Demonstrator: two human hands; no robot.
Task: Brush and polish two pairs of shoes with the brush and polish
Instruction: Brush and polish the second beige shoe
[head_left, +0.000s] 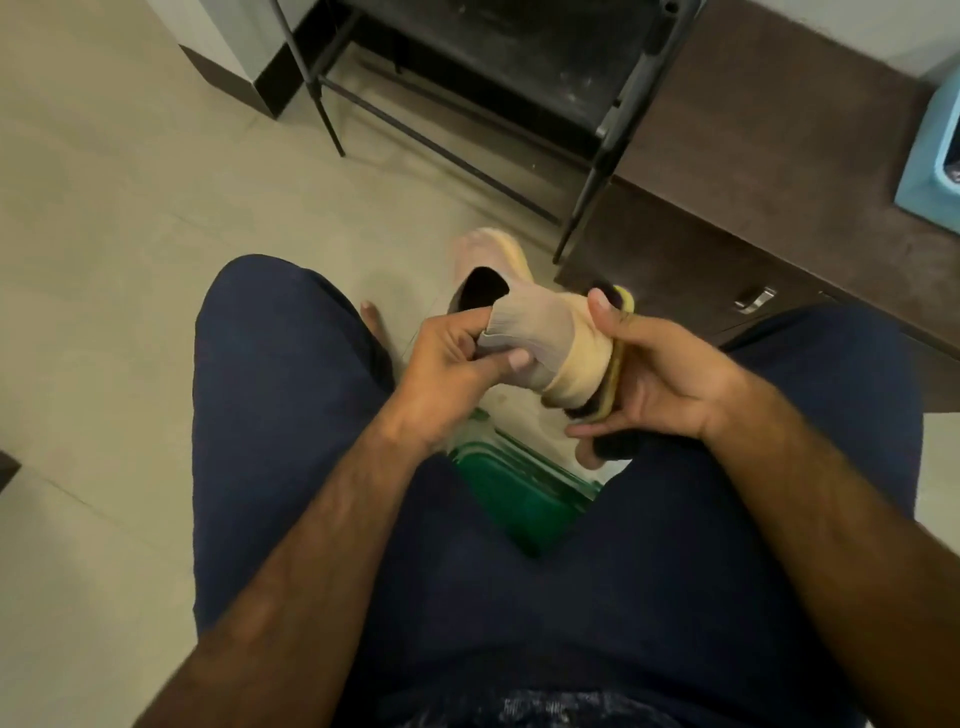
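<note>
Single wide-angle head view, steeply downward, close over the lap (519, 571) and floor (104, 260).

Pale beige floor tiles (130, 208) spread out to the left of the left hand (452, 358). Beyond both hands stands a black metal-framed chair (519, 67). Past the right hand (660, 384) runs a dark brown cabinet (779, 182) with a metal handle (753, 300), and farther right is a light blue bin (935, 156).
</note>
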